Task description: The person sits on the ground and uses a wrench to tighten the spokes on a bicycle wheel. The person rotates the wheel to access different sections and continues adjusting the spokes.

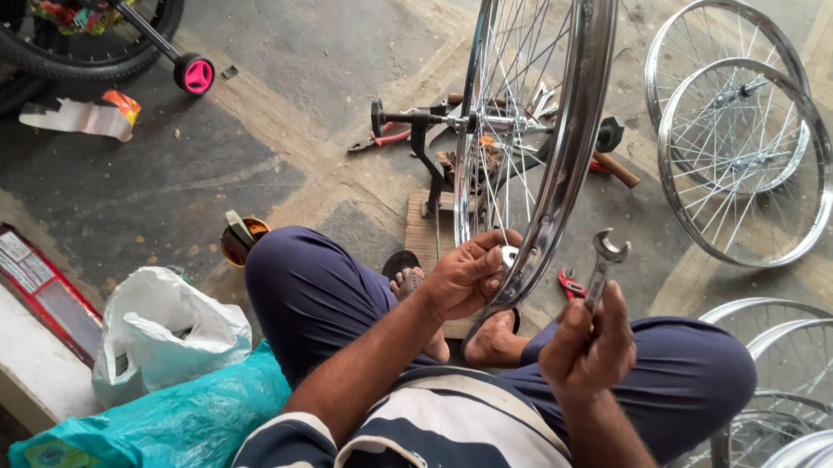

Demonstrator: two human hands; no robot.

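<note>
A chrome spoked bicycle wheel [568,129] stands upright in a black truing stand [422,142] in front of me. My left hand [466,273] grips the near part of its rim, fingers around a small metal piece there. My right hand [586,346] is raised to the right of the rim and holds a silver open-ended spanner [604,264] upright, its jaw at the top. My knees in dark blue trousers sit on either side of the wheel, and my sandalled feet rest below it.
Two finished spoked wheels [742,162] lie on the floor at the right, with more rims [789,404] stacked at lower right. Red-handled pliers [383,139], a hammer [614,167], a small tin [243,237], white and teal plastic bags [168,336] and a child's bicycle with a pink stabiliser wheel [197,74] lie around.
</note>
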